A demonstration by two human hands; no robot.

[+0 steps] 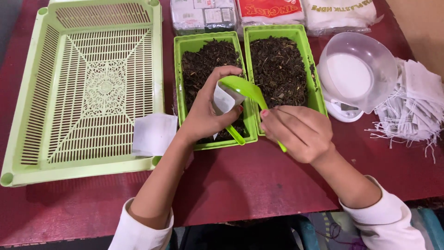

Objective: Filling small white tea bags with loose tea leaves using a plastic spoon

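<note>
hands are meeting over the two small green trays in the middle of the dark red table (259,176). the left hand (206,113) is curling around a small white paper sachet (225,99), its grip closed on it with the thumb in front and the fingers behind, holding the open mouth up above the left green tray (185,83). the right hand (298,132) is pinching the handle of a green plastic scoop (243,88), its grip shut on the handle, and the scoop's bowl is tilting against the sachet's mouth; whether anything is lying in the bowl is hard to tell from this angle. a second green scoop handle (236,135) is sticking out below the left hand, resting on the near edge of the left tray.

both this tray and the right green tray (314,83) are holding dark, dry, shredded leaf material. to the left, a large pale green slotted basket tray (32,115) is lying flat, and a flat white sachet (154,134) is resting on its near right corner. right of the trays, a clear bowl (384,60) is sitting tilted on a white scale (342,112), and beside that a heap of white stringed sachets (414,109) is lying near the table's edge. plastic packets (270,11) are lining the far side.
</note>
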